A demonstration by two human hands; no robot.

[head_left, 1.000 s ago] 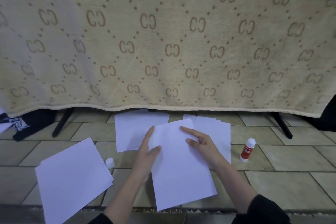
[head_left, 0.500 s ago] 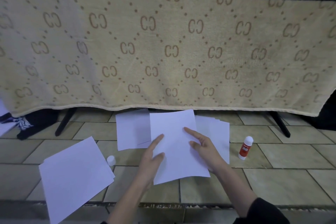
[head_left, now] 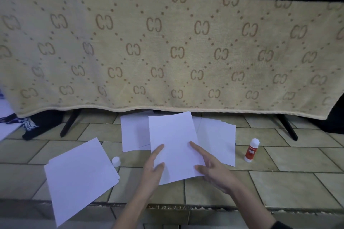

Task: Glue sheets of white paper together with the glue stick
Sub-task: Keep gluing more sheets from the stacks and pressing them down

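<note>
A white sheet (head_left: 174, 141) lies on the tiled floor in the middle, overlapping another sheet (head_left: 134, 132) to its left and a small stack of sheets (head_left: 219, 139) to its right. My left hand (head_left: 153, 169) rests flat on its lower left part with straight fingers. My right hand (head_left: 212, 169) presses its lower right part, index finger stretched out. A red and white glue stick (head_left: 251, 150) stands upright on the floor to the right, apart from both hands. Its white cap (head_left: 115, 161) lies to the left of the sheets.
A separate stack of white paper (head_left: 80, 174) lies at the lower left. A beige patterned blanket (head_left: 167, 52) hangs across the back over black legs (head_left: 69, 123). Dark cloth (head_left: 37, 126) sits at the far left. A floor edge (head_left: 167, 206) runs along the bottom.
Both hands have pushed the middle sheet away from me, up over the other sheets. The glue stick and cap have stayed put.
</note>
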